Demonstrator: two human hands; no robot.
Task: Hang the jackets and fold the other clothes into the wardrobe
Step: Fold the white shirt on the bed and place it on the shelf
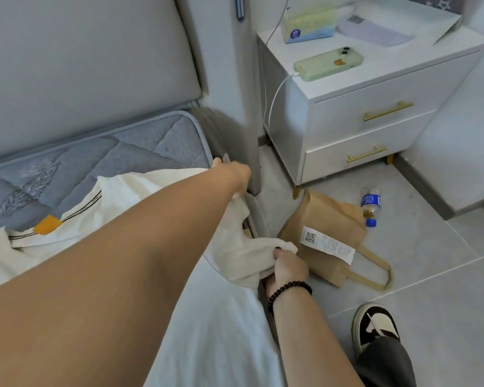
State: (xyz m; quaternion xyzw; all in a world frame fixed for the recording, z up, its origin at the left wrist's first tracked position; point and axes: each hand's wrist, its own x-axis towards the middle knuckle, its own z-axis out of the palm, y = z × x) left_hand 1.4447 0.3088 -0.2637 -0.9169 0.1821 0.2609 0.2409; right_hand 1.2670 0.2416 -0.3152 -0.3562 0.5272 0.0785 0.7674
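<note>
The step in hand looks like spreading a cream T-shirt (140, 191) flat on the bed, ready for folding. The left hand (232, 174) reaches far forward and grips the shirt's far edge near the mattress (140, 143) corner. The right hand (287, 268), nearer the body with a bead bracelet (289, 291) on the wrist, clutches a bunch of the same cloth at the bed's side. The hands are well apart, both clamped on the shirt, which stretches between them, partly hanging off the edge. The next move probably calls for pulling that hanging part up onto the bed and smoothing it.

To the right of the right hand, a brown paper bag (327, 230) and a plastic bottle (370, 205) lie on the grey tiled floor. Beyond them stands a white nightstand (375, 107) with a charging phone (329, 64). No wardrobe is in view.
</note>
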